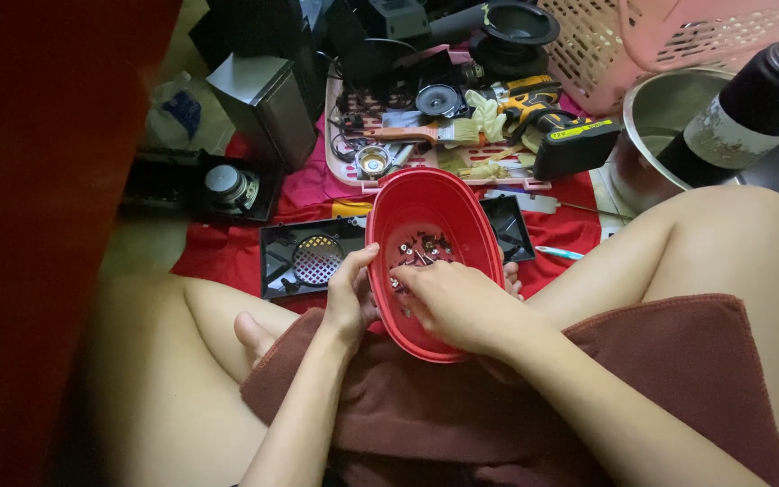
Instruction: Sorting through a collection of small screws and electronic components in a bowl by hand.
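Head view: one red bowl (439,212), two hands.

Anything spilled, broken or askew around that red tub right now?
Nothing spilled: the screws sit inside the red tub, gripped by the left hand while the right hand reaches in. The tub is tilted. A loose speaker lies in parts behind.

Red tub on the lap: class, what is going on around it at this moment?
A person sits cross-legged on the floor with a red oval tub tilted on their lap. The left hand grips its rim, while the right hand reaches inside toward a small heap of screws. Beyond the tub lie a black grille panel, a paintbrush, a yellow and black power drill and loose speaker parts.
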